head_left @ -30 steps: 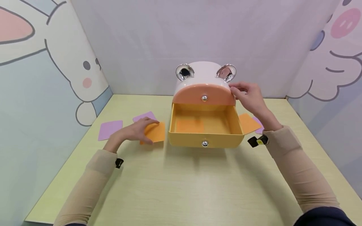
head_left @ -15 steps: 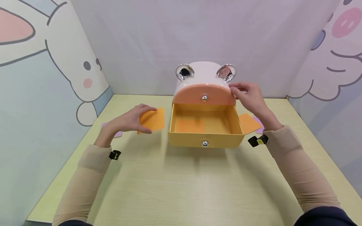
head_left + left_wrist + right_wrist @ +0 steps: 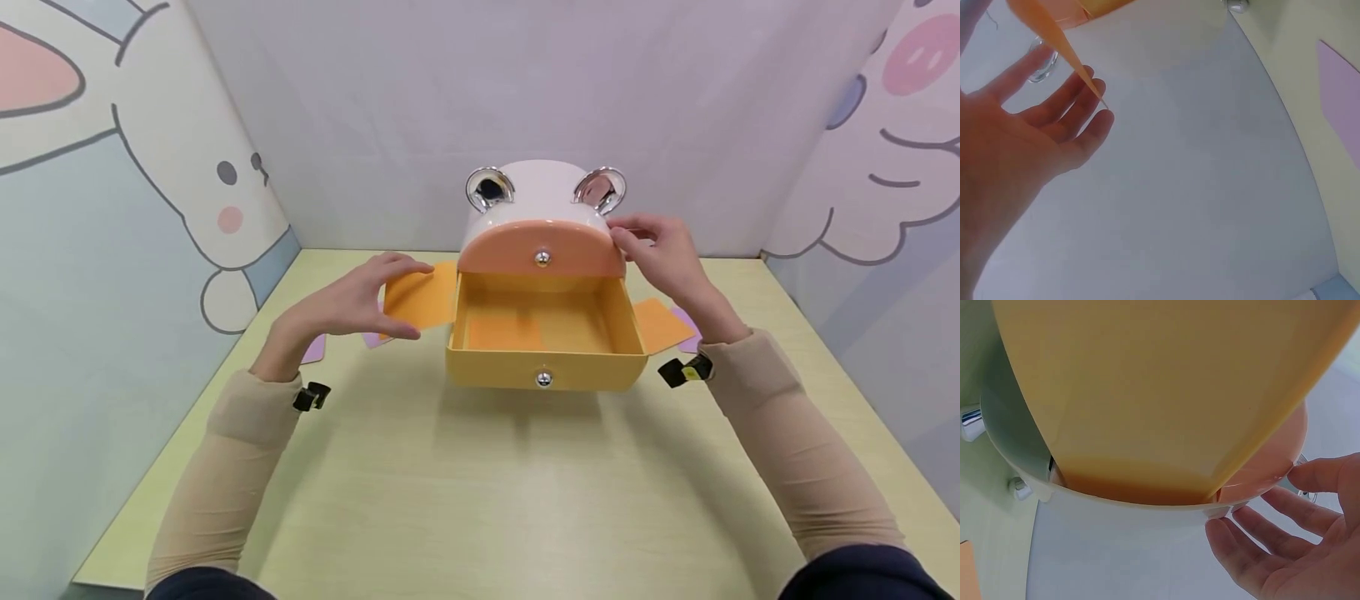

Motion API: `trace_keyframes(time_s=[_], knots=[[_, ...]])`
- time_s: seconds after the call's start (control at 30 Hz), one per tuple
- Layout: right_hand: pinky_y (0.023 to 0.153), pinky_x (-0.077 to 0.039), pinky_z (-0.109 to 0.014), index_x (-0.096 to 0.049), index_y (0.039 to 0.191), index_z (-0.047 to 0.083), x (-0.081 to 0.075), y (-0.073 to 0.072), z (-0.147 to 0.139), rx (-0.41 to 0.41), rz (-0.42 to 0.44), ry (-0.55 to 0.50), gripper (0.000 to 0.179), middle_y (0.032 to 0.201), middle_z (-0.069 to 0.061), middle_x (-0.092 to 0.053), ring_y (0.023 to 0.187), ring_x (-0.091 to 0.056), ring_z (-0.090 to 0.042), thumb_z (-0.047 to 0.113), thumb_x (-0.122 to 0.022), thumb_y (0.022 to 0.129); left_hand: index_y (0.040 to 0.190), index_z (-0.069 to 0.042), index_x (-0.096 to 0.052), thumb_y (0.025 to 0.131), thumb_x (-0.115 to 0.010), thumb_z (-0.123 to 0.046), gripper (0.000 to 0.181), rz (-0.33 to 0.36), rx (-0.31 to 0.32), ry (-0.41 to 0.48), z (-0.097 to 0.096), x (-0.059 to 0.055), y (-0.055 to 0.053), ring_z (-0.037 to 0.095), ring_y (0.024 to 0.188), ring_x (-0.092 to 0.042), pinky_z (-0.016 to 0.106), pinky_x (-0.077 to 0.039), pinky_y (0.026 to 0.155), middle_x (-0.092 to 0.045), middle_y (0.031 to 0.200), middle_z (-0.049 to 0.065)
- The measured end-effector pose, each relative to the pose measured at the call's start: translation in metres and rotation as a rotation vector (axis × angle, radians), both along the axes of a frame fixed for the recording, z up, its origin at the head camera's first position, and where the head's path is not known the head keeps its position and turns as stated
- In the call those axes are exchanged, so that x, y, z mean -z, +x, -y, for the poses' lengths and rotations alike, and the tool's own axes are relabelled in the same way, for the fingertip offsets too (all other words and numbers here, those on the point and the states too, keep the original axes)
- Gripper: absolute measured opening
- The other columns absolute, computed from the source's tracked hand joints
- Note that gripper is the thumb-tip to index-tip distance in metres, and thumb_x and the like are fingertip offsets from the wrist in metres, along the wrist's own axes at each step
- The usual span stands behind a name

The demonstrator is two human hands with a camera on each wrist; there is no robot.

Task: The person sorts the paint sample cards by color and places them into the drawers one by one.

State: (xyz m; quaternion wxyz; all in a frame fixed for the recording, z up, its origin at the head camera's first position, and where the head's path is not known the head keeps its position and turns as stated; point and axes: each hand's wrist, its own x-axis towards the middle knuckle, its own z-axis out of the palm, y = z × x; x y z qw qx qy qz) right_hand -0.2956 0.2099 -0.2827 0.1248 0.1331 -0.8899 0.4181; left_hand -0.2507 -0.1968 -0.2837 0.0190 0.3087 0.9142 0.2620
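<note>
In the head view my left hand (image 3: 341, 298) holds a square orange sheet of paper (image 3: 424, 293) between thumb and fingers, raised at the left side of the box. The left wrist view has the sheet (image 3: 1060, 47) edge-on against the fingertips. My right hand (image 3: 663, 260) grips the right edge of a small white drawer box (image 3: 543, 190) with silver ears. In the right wrist view its fingers (image 3: 1222, 540) touch the side of the box. The yellow lower drawer (image 3: 547, 372) is pulled out and has an orange sheet (image 3: 504, 333) inside; the pink upper drawer (image 3: 502, 254) is closed.
Another orange sheet (image 3: 662, 326) lies right of the drawer, partly over a purple sheet (image 3: 686, 333). Purple sheets (image 3: 314, 350) lie on the left of the table (image 3: 517, 500), partly hidden by my left hand. Printed walls (image 3: 495, 75) enclose the table's back and sides.
My left hand has lifted the orange sheet off the table, then carried it up and right, beside the open drawer. The right hand has kept its place on the box.
</note>
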Motion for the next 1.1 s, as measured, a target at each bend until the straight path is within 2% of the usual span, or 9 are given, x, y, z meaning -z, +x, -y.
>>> trace_keyframes(time_s=[0.3, 0.63, 0.9, 1.1], knots=[[0.075, -0.053, -0.017, -0.066, 0.124, 0.011, 0.001, 0.001, 0.000, 0.004, 0.008, 0.005, 0.038, 0.115, -0.014, -0.067, 0.097, -0.059, -0.019, 0.033, -0.050, 0.098, 0.137, -0.020, -0.051, 0.070, -0.085, -0.041, 0.078, -0.036, 0.060, -0.010, -0.027, -0.011, 0.004, 0.021, 0.129, -0.040, 0.045, -0.038, 0.107, -0.046, 0.139, 0.003], [0.071, -0.048, -0.009, -0.066, 0.124, 0.010, 0.001, 0.002, 0.002, 0.003, -0.007, -0.003, 0.037, 0.114, -0.016, -0.067, 0.099, -0.061, -0.028, 0.032, -0.051, 0.098, 0.138, -0.020, -0.051, 0.071, -0.083, -0.046, 0.079, -0.065, 0.112, -0.035, -0.052, -0.014, 0.000, 0.021, 0.129, -0.041, 0.043, -0.037, 0.108, -0.047, 0.140, 0.004], [0.072, -0.051, -0.012, -0.066, 0.124, 0.009, 0.001, 0.003, 0.002, -0.005, -0.008, -0.008, 0.038, 0.115, -0.016, -0.067, 0.098, -0.060, -0.022, 0.032, -0.051, 0.098, 0.137, -0.017, -0.052, 0.072, -0.081, -0.048, 0.078, -0.060, 0.151, -0.049, -0.069, -0.012, -0.003, 0.018, 0.130, -0.040, 0.038, -0.034, 0.111, -0.051, 0.135, -0.002], [0.072, -0.051, -0.012, -0.066, 0.123, 0.009, 0.003, 0.002, 0.003, -0.010, -0.006, -0.016, 0.037, 0.115, -0.017, -0.067, 0.097, -0.061, -0.022, 0.031, -0.051, 0.098, 0.136, -0.014, -0.053, 0.072, -0.081, -0.049, 0.078, -0.071, 0.176, -0.056, -0.079, -0.011, -0.003, 0.017, 0.128, -0.042, 0.037, -0.034, 0.111, -0.052, 0.135, -0.001]])
